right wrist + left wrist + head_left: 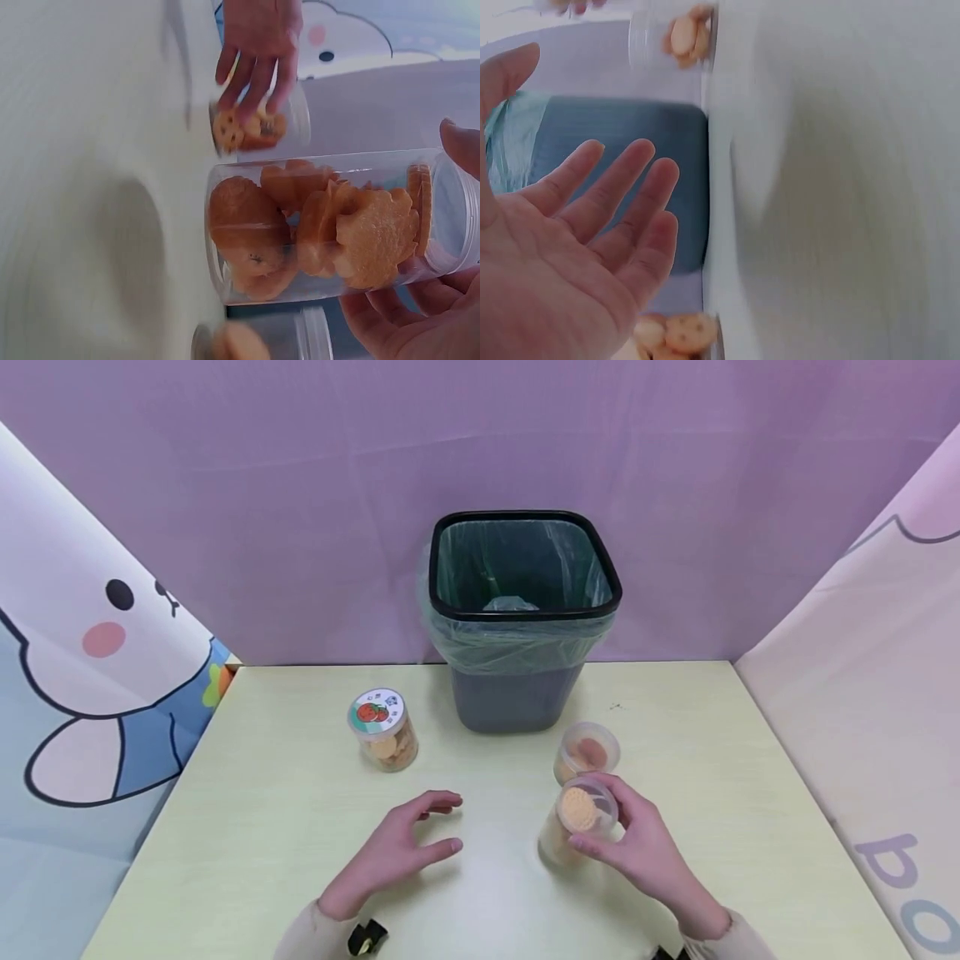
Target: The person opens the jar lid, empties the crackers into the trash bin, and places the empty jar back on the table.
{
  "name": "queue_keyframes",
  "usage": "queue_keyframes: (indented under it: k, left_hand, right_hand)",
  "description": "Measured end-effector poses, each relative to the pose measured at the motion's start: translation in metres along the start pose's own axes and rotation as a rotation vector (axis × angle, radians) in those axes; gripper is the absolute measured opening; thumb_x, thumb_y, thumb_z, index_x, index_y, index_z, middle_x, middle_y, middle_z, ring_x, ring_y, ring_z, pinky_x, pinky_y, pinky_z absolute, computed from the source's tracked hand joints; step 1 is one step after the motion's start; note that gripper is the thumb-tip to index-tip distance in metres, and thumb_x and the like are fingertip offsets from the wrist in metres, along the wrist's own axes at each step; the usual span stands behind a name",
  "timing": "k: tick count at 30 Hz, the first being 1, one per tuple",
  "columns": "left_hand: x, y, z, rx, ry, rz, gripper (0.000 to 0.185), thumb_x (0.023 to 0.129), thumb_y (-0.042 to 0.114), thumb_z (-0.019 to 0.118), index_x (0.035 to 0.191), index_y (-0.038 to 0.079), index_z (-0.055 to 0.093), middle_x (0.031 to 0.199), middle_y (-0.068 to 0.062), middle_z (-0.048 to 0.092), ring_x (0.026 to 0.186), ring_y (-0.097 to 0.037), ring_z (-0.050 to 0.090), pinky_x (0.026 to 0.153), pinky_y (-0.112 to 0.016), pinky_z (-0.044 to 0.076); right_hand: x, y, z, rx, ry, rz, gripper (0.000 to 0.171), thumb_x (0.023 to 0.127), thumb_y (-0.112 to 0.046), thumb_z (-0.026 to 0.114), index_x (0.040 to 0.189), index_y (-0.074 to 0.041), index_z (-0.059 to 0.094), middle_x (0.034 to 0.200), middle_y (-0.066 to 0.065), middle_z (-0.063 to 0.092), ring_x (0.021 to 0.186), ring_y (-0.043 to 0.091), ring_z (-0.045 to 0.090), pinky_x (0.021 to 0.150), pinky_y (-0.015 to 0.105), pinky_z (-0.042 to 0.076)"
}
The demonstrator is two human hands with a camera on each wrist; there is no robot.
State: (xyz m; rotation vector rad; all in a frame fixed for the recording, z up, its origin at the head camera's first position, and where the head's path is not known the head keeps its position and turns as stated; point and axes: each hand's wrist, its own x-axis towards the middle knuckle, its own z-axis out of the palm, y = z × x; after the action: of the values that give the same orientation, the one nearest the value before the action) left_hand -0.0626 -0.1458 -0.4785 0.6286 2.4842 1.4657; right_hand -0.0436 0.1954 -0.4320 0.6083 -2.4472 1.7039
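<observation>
My right hand [637, 839] grips a tall clear jar of cookies [557, 839] near its top, thumb on the near side and fingers round the far side. In the right wrist view, scalloped and round cookies [379, 232] show through its wall. Just behind it stands a shorter clear jar [564, 768] with a few cookies inside, partly hidden. My left hand [393, 852] hovers over the table with nothing in it, fingers spread and relaxed. Beyond that hand stands a lidded jar of cookies [393, 749] with a tomato picture on its lid.
A bin [517, 702] with a black rim and a translucent bag liner [510, 647] stands at the back middle of the pale table [262, 827]. A purple cloth [300, 527] hangs behind it. Printed cloths border the left and right sides.
</observation>
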Motion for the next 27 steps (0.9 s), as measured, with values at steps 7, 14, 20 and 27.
queue_keyframes:
  k: [7, 14, 20, 27]
  left_hand:
    - [0.008, 0.013, 0.019, 0.001, -0.097, 0.041, 0.064, 0.085, 0.039, 0.079, 0.138, 0.014, 0.055, 0.133, -0.001, 0.062, 0.121, -0.017, 0.057, 0.1, -0.044, 0.044]
    - [0.013, 0.026, 0.034, -0.017, -0.123, 0.09, 0.08, 0.076, 0.037, 0.087, 0.144, 0.02, 0.049, 0.141, 0.007, 0.054, 0.124, -0.015, 0.052, 0.098, -0.039, 0.045]
    - [0.013, 0.036, 0.042, -0.011, -0.144, 0.107, 0.089, 0.072, 0.041, 0.089, 0.147, 0.026, 0.044, 0.14, 0.009, 0.053, 0.125, -0.013, 0.05, 0.099, -0.039, 0.046]
    - [0.017, 0.038, 0.047, 0.01, -0.11, 0.146, 0.086, 0.072, 0.036, 0.091, 0.144, 0.027, 0.046, 0.136, 0.011, 0.055, 0.12, -0.011, 0.054, 0.096, -0.039, 0.048]
  right_hand:
    - [0.008, -0.01, 0.016, 0.013, -0.075, -0.004, 0.063, 0.074, -0.008, 0.088, 0.13, -0.012, 0.059, 0.121, 0.001, 0.066, 0.111, 0.017, 0.061, 0.091, 0.034, 0.051]
    - [0.015, -0.019, 0.031, 0.054, -0.108, 0.0, 0.063, 0.074, -0.011, 0.088, 0.13, -0.013, 0.059, 0.119, -0.001, 0.066, 0.11, 0.018, 0.061, 0.093, 0.039, 0.051]
    - [0.021, -0.025, 0.039, 0.101, -0.125, -0.043, 0.063, 0.075, -0.01, 0.087, 0.131, -0.012, 0.058, 0.119, 0.001, 0.066, 0.109, 0.019, 0.062, 0.092, 0.035, 0.051]
    - [0.025, -0.027, 0.047, 0.14, -0.146, -0.07, 0.064, 0.073, -0.009, 0.088, 0.129, -0.013, 0.058, 0.118, 0.002, 0.066, 0.109, 0.02, 0.061, 0.093, 0.034, 0.05]
